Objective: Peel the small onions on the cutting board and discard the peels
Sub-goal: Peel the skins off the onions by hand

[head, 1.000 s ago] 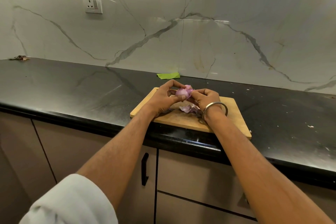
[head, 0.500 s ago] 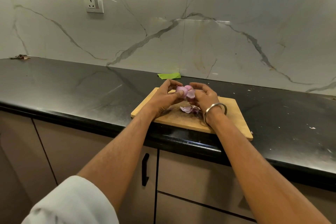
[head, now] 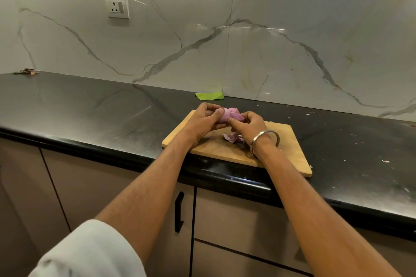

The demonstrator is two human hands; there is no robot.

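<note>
a: what takes up most of the view?
b: a marble wall (head: pixel 292 29) with grey veins, and below it a long black counter (head: pixel 90 105) over beige cabinets (head: pixel 101 177)

a: and on the counter?
b: a wooden cutting board (head: pixel 286 153) at the front edge, its near right corner just over the lip. a green scrap (head: pixel 209 96) lies behind it against the wall, and pale flecks are scattered to the right

a: the hands?
b: both are raised together above the far part of the board. the left hand (head: pixel 203 122) has its fingers curled round a small purple onion (head: pixel 227 114), thumb on its near side. the right hand (head: pixel 248 127) pinches at the onion's right side, and a metal bangle (head: pixel 265 140) sits on that wrist

a: anything smaller?
b: a little heap of purple peels (head: pixel 233 137) on the board, just under the right hand, and a wall socket (head: pixel 118 7) high on the left
</note>
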